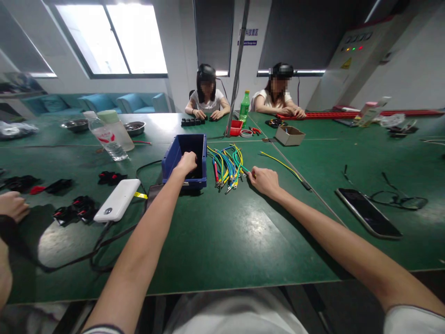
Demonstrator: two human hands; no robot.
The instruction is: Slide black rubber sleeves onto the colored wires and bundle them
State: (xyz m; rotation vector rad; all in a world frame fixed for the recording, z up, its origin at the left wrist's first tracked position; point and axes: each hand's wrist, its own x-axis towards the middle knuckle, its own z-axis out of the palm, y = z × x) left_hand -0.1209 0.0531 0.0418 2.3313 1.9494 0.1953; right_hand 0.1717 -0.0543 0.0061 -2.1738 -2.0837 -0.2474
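On my feed, a green table (239, 260) carries a blue plastic bin (195, 183) around my curled left hand (188, 162); whether it grips anything, I cannot tell. Between my hands lies a bundle of lugged wires (227, 168), my right hand (264, 180) pinching one green wire (245, 170).

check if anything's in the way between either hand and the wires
Yes, for the left hand: it is inside the bin, whose right wall stands between it and the wires. Nothing visible blocks the right hand; its fingertips are at a green wire, though whether they grip it is unclear.
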